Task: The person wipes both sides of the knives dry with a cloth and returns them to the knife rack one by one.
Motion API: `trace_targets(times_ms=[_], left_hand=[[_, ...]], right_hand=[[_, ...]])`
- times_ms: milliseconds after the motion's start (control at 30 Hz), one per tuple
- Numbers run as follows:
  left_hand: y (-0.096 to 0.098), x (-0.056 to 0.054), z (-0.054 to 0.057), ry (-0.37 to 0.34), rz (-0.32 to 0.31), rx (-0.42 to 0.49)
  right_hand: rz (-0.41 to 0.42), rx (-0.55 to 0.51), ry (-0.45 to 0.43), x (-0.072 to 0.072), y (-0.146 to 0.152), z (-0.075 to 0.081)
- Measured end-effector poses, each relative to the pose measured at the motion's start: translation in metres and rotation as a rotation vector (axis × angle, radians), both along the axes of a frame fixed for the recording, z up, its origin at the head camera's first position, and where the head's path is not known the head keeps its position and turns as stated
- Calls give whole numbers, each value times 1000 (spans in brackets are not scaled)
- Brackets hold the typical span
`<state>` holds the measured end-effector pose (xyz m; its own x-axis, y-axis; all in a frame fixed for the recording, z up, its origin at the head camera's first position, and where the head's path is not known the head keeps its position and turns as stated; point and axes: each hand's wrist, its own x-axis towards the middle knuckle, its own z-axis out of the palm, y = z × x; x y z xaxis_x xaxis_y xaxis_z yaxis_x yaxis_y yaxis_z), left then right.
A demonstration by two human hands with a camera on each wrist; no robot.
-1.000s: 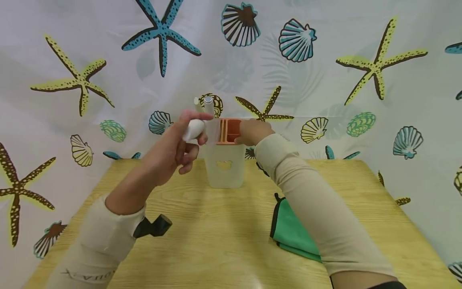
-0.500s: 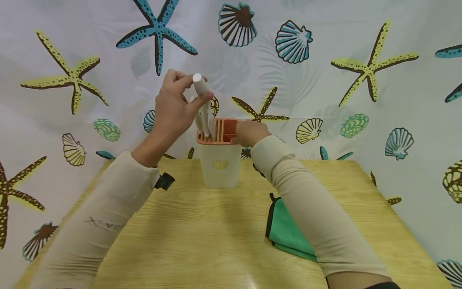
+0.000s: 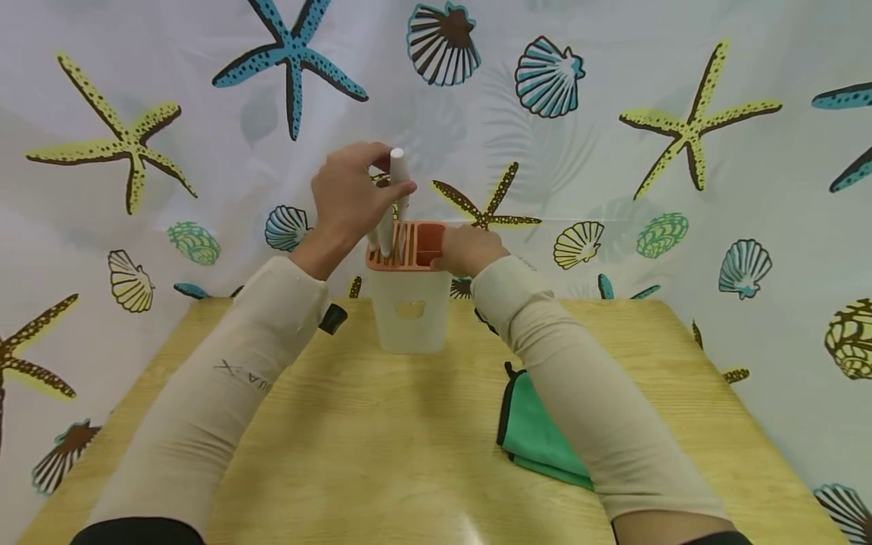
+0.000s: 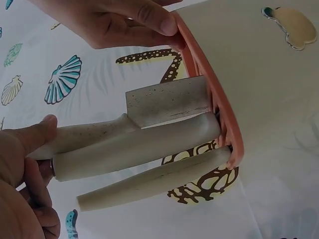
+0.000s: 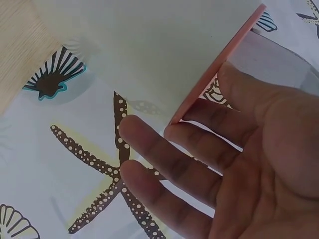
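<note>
My left hand [image 3: 350, 189] pinches the white handle of a cleaver [image 4: 167, 102] from above. Its wide, spotted blade points down and sits partly inside a slot of the knife holder [image 3: 412, 314], whose body is pale and whose slotted top is orange. Two more white-handled knives stand in neighbouring slots: one handle [image 4: 139, 148] lies close beside the cleaver, the other handle [image 4: 154, 180] farther out. At the holder's right side, my right hand [image 3: 470, 251] grips the orange rim [image 5: 219, 67] between thumb and fingers; the ring and little fingers extend outside it.
A folded green cloth [image 3: 545, 435] with black edging lies on the wooden table [image 3: 381, 454], partly under my right forearm. Behind the table hangs a pale curtain [image 3: 470, 144] printed with starfish and shells.
My left hand has swung the cleaver upright over the holder, then moved it slightly right and lowered its blade partly into a slot. My right hand stays on the rim.
</note>
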<state>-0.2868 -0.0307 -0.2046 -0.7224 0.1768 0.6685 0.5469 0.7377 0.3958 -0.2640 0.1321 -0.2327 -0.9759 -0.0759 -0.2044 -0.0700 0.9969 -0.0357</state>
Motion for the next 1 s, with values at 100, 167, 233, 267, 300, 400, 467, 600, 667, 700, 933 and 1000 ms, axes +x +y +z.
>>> trace_targets(times_ms=[100,167,233,267,300,400,467,600,667,700,933,1000], left_hand=[[0,-6,-3,-72,6,-9],[0,-9,-5,-107,17,-15],[-1,-11,-8,-126,24,-23],[-1,-12,-9,-133,29,-30],[-2,-12,-10,-140,31,-39],[-1,-11,-11,-155,44,-99],[-1,-10,-11,-169,55,-139],[-1,-7,-11,-193,66,-187],[-2,-6,-13,-202,66,-186],[-3,-6,-14,-204,65,-178],[-9,2,-21,-146,5,-80],[-12,8,-22,-96,-21,-53]], right_hand=[[7,23,1,-1,0,0],[15,31,-2,-1,1,-1],[23,36,-4,-1,1,-2],[26,37,-6,-1,1,-3],[28,38,-7,-2,1,-4],[32,47,-14,-1,1,-4],[36,50,-16,-1,1,-3],[49,45,-5,-1,0,-3],[58,40,5,0,-1,-3],[63,35,11,0,-1,-3],[67,33,31,1,3,-2],[69,38,23,1,6,-3]])
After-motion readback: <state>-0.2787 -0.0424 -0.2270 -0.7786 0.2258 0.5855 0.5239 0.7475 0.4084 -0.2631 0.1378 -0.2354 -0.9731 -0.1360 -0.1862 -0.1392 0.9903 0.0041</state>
